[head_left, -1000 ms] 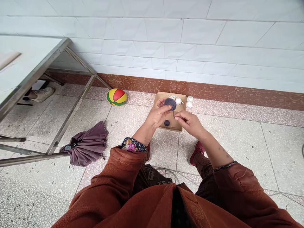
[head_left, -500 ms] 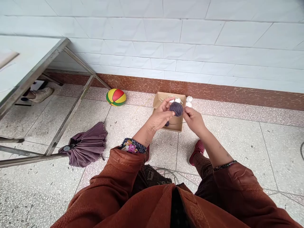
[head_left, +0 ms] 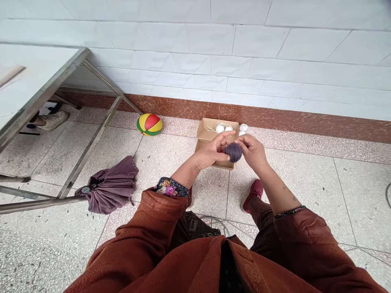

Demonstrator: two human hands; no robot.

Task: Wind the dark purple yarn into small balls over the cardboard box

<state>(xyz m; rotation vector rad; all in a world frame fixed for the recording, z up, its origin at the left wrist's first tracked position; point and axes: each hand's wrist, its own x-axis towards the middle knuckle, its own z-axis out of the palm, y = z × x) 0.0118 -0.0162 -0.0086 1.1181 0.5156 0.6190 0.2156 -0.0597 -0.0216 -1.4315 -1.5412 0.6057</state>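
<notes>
My left hand (head_left: 210,154) grips a small ball of dark purple yarn (head_left: 233,153) between thumb and fingers, above the cardboard box (head_left: 204,133). Close against the ball's upper right side is my right hand (head_left: 255,154), thumb and fingers pinched together on the yarn strand, which is too thin to follow here. Balls of white yarn (head_left: 220,127) lie at the far end of the box, a loose loop beside them. My hands and the ball hide much of the box's near half.
Outside the box, more white yarn (head_left: 243,127) rests by the wall. A striped ball (head_left: 149,124) and a folded purple umbrella (head_left: 113,187) lie on the floor to the left, near a metal-framed table (head_left: 70,61). Another person's shoe (head_left: 55,121) shows beneath it.
The purple yarn ball has moved a little right and nearer to me, and has turned. My right hand has come from beside it to its upper side.
</notes>
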